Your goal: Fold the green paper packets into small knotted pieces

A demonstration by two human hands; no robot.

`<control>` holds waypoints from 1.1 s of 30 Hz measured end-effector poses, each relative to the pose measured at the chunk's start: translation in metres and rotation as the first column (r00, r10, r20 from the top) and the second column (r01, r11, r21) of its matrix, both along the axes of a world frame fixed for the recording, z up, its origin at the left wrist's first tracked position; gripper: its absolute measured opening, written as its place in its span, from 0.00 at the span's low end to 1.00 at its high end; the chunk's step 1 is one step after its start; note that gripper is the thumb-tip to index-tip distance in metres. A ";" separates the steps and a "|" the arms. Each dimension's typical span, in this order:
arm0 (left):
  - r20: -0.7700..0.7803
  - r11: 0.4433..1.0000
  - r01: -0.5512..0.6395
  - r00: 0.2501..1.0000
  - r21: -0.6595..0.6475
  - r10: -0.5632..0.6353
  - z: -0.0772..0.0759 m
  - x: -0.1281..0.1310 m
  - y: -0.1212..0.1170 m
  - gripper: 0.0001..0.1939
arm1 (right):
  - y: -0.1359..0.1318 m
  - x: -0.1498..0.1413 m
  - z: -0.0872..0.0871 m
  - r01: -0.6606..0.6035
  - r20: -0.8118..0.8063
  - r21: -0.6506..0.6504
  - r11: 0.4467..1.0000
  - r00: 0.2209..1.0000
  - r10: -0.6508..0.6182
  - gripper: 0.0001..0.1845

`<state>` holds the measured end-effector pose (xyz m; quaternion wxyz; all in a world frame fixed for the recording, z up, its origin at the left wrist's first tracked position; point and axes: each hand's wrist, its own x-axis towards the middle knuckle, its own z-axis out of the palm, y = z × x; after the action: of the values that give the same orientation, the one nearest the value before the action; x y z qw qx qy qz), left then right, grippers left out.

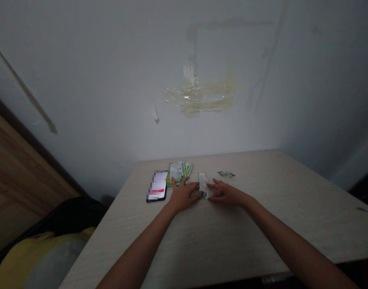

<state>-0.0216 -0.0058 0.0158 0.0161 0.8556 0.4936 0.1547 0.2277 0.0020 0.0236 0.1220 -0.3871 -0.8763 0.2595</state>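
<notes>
A narrow printed leaflet [203, 184], white with green and a dark patch at its near end, lies on the table between my hands. My left hand [184, 196] has thumb and index finger at its left edge, while the other fingers spread toward a stack of green and white printed leaflets [178, 170]. On the opposite edge, the thumb and fingertips of my right hand [224, 192] touch the same leaflet. Whether any fingertips reach beneath it cannot be made out. A small folded printed piece [226, 174] rests beyond my right hand.
Left of the stack lies a phone [157, 186] with its screen lit. The pale wooden table [262, 168] stands against a white wall [111, 100] with peeling clear tape [202, 96]. Yellow and dark cloth [48, 257] is at the lower left, near a wooden panel [24, 172].
</notes>
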 end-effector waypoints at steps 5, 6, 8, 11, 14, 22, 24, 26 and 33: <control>0.017 1.000 -0.005 1.000 0.010 0.004 0.003 0.003 -0.003 0.20 | 0.002 0.004 -0.002 -0.005 -0.035 -0.021 1.000 0.999 0.004 0.20; 0.021 1.000 -0.007 1.000 0.015 0.007 0.004 0.004 -0.004 0.20 | 0.003 0.005 -0.003 -0.007 -0.045 -0.025 1.000 0.999 0.006 0.20; 0.022 1.000 -0.016 1.000 0.022 0.015 0.005 0.005 -0.006 0.19 | 0.004 0.006 -0.004 -0.014 -0.063 -0.028 1.000 0.998 0.013 0.20; 0.021 0.999 -0.017 1.000 0.029 0.017 0.005 0.005 -0.010 0.20 | 0.007 0.007 -0.005 -0.023 -0.069 -0.013 1.000 0.997 0.022 0.21; 0.025 0.999 -0.009 1.000 0.048 0.008 0.004 0.007 -0.013 0.18 | 0.009 0.006 -0.008 -0.026 -0.066 0.006 1.000 0.997 0.027 0.21; 0.030 0.998 -0.025 0.999 0.055 0.024 0.001 0.012 -0.014 0.20 | 0.011 0.007 -0.015 -0.032 -0.089 0.073 0.997 0.995 0.038 0.21; 0.027 0.998 -0.033 0.999 0.056 0.032 0.000 0.013 -0.014 0.21 | 0.011 0.007 -0.015 -0.026 -0.087 0.081 0.996 0.996 0.033 0.20; 0.021 0.997 -0.038 0.999 0.065 0.037 -0.001 0.012 -0.013 0.22 | 0.011 0.006 -0.015 -0.013 -0.076 0.106 0.994 0.997 0.021 0.19; 0.015 0.997 -0.023 1.000 0.075 0.022 -0.005 0.012 -0.012 0.23 | 0.015 0.002 -0.021 0.164 -0.131 0.242 0.956 0.982 -0.136 0.17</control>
<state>-0.0092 -0.0175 0.0109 -0.0143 0.8489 0.4970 0.1795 0.2297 0.0171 0.0022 0.2390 -0.4186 -0.8619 0.1576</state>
